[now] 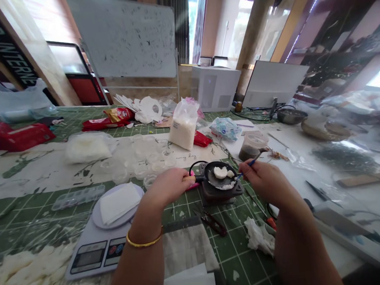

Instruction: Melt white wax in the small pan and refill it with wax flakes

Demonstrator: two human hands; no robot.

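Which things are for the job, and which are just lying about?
Probably for the job:
black pan, held by the left hand
white pieces in it
blue tool in the right hand
dark stand under the pan

Probably just lying about:
computer screen
blue-and-white packet

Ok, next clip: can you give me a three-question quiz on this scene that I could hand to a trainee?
1. Multiple choice: what lies on the kitchen scale?
a) a red packet
b) white sheets
c) a black pan
2. True or false: the gold bracelet is on the right arm.
3. Short answer: what does each hand hold?

Key:
1. b
2. False; the gold bracelet is on the left arm.
3. The left hand holds the handle of a small black pan; the right hand holds a thin blue tool.
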